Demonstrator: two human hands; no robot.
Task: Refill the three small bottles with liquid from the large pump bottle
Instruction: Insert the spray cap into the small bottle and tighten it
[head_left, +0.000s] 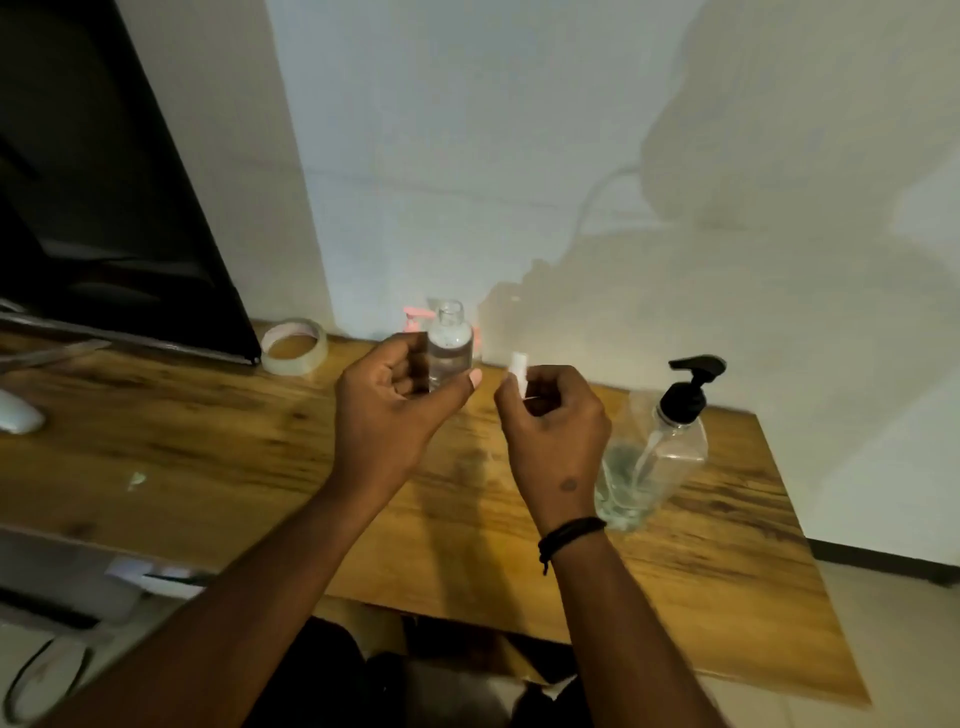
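My left hand (387, 400) grips a small clear bottle (450, 340) upright above the wooden table (218, 447); its neck is uncapped and clear liquid shows inside. Just to its right, my right hand (553, 421) pinches a small white cap (518, 368). Behind the held bottle stands another small bottle with a pink pump top (414, 315), mostly hidden. The large clear pump bottle (670, 441) with a black pump head stands at the right, close to my right wrist, with a little liquid at its bottom.
A roll of clear tape (293, 345) lies at the back of the table, next to a dark monitor (104, 208) on the left. A white mouse (18, 413) sits at the left edge. The wall rises directly behind the table.
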